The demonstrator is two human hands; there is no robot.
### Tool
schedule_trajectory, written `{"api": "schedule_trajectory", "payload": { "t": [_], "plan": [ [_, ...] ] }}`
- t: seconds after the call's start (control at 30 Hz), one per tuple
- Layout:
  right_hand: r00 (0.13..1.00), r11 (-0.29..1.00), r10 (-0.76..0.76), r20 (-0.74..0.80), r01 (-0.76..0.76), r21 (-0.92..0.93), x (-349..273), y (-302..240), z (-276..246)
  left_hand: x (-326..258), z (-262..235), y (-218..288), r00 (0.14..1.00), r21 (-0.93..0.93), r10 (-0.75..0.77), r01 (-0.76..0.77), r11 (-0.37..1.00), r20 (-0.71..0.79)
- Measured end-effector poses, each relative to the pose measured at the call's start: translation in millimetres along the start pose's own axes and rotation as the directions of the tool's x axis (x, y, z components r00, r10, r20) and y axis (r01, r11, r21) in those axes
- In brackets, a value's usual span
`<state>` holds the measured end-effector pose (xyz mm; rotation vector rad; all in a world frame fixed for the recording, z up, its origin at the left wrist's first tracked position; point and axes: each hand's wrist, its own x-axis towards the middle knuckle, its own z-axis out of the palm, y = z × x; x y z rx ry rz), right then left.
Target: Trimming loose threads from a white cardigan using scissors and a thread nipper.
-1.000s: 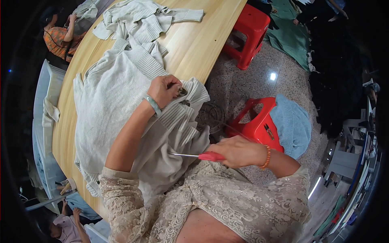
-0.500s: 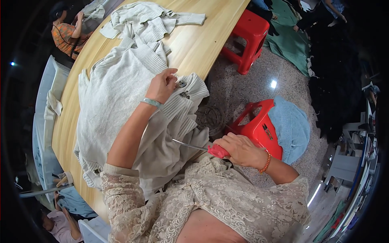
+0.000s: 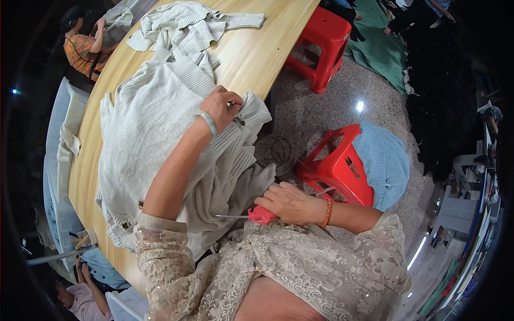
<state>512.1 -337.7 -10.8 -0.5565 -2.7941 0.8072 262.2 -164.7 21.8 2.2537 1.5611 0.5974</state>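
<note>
**A knitted sweater is held at its cuff while a red-handled tool is drawn back toward the body**

A long wooden surface (image 3: 251, 59) is seen from above, curving away to the upper left. Most of it is covered by a pale grey knitted sweater (image 3: 144, 128), spread flat, with one part hanging over the near edge. A second pale knit (image 3: 187, 24) lies bunched at the far end. On the speckled floor to the right stands a red plastic stool (image 3: 337, 168) with a light blue knitted piece (image 3: 383, 160) draped on it; another red stool (image 3: 321, 45) stands further off.

The left hand (image 3: 220, 107) is closed in a pinching grip on the sweater's ribbed cuff (image 3: 249, 115), at the surface's near edge, as it was a second ago. The right hand (image 3: 292, 203) is wrapped in a closed grip around a red-handled tool (image 3: 261, 215) whose thin metal point is aimed leftward. Compared with a second ago, this hand and tool have been pulled lower and closer to the lace-clad body, well apart from the cuff. It is judged that the tool is between passes and not working on the knit at this instant.
</note>
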Motion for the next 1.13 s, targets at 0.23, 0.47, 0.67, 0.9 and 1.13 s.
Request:
{"api": "schedule_trajectory", "payload": {
  "t": [0.23, 0.47, 0.67, 0.9, 1.13],
  "plan": [
    [0.991, 0.99, 0.08, -0.104, -0.091, -0.106, -40.2, 15.3, 6.1, 2.6, 0.4, 1.0, 0.996, -0.006, -0.073, 0.074, 0.997, 0.048],
    [0.984, 0.998, -0.042, -0.174, 0.032, -0.057, -51.6, 8.8, -0.4, 10.7, 3.6, -2.0, 1.0, 0.096, -0.001, -0.001, 0.995, 0.024],
    [0.982, 0.98, -0.188, -0.005, 0.188, -0.067, 12.4, -11.3, 29.5, 9.4, -0.4, -22.4, 0.997, -0.034, 0.007, -0.009, 0.999, -0.07],
    [0.935, 0.955, -0.295, -0.198, 0.295, -0.03, 77.1, -26.2, 118.2, 3.5, -3.7, -11.7, 0.982, -0.244, -0.177, 0.157, 0.957, -0.062],
    [0.973, 0.914, -0.144, 0.178, 0.061, 0.402, 62.2, -18.6, 76.5, 11.2, 9.9, -28.7, 0.994, -0.206, -0.092, 0.078, 0.975, -0.062]
  ]
}}
